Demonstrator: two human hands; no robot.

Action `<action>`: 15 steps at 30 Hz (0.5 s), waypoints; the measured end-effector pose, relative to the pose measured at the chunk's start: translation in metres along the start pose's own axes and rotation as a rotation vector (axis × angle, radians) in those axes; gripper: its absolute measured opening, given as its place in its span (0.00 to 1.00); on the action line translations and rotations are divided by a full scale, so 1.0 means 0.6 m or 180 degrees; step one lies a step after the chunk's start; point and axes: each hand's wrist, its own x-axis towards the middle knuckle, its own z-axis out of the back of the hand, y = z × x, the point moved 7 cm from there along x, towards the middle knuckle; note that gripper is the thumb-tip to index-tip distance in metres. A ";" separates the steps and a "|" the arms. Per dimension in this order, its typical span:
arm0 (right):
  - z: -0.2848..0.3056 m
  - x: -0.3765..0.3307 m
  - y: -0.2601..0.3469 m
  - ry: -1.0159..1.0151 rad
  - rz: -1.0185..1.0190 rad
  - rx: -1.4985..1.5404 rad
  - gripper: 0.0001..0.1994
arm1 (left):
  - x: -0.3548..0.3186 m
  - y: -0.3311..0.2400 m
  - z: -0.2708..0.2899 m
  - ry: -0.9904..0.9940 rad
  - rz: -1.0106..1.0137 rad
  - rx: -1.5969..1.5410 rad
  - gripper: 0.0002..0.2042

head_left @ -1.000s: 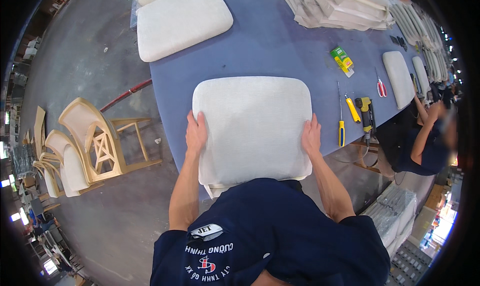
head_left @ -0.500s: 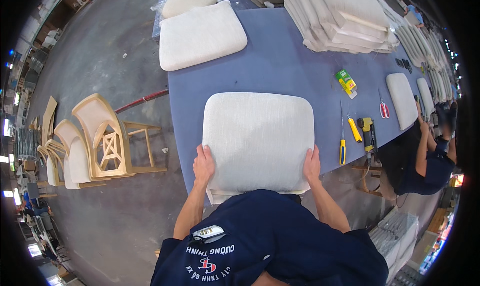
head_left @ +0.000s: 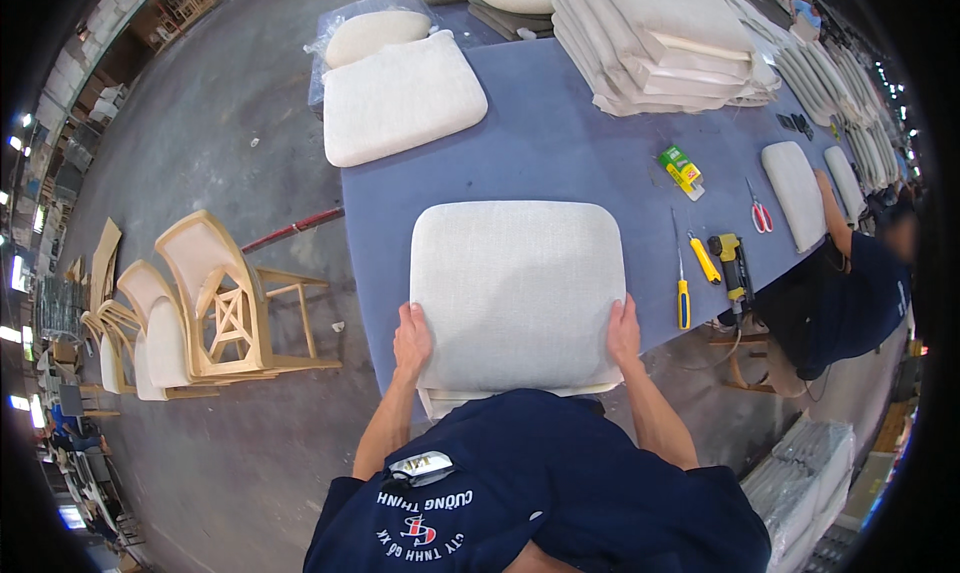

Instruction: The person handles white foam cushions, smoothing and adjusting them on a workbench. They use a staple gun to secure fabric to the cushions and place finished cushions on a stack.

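A cream fabric seat cushion [head_left: 518, 293] lies in front of me at the near edge of the blue-grey table [head_left: 400, 203]. My left hand [head_left: 411, 341] grips its left edge, thumb up along the side and the other fingers hidden under it. On the opposite edge my right hand [head_left: 624, 331] holds it the same way. Pale material shows beneath the cushion's near side, partly covered by my shirt. Right of the cushion lie a yellow-handled screwdriver [head_left: 684, 301], a yellow utility knife [head_left: 704, 260] and a black-and-yellow air stapler [head_left: 735, 271].
Farther back are red-handled scissors [head_left: 761, 216], a green-and-yellow box [head_left: 681, 171], another cream cushion [head_left: 405, 100] and a tall stack of cushion covers [head_left: 660, 48]. Wooden chairs [head_left: 215, 303] stand on the floor at left. A co-worker [head_left: 850, 303] works at the table's right side.
My view has shifted slightly, so the table's things sit lower in the picture. Both hands keep their hold on the cushion. The co-worker at right has leaned over and reached toward a cushion.
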 end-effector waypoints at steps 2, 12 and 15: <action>0.003 -0.003 0.005 0.0085 -0.0144 0.0018 0.32 | -0.007 -0.010 0.003 0.0057 0.0080 -0.0054 0.32; 0.021 -0.077 -0.036 0.0018 -0.0594 -0.0331 0.31 | -0.093 0.045 0.007 -0.0249 0.0175 0.0213 0.31; 0.026 -0.087 -0.033 0.0034 -0.0607 -0.0313 0.31 | -0.106 0.038 0.010 -0.0234 0.0259 0.0212 0.29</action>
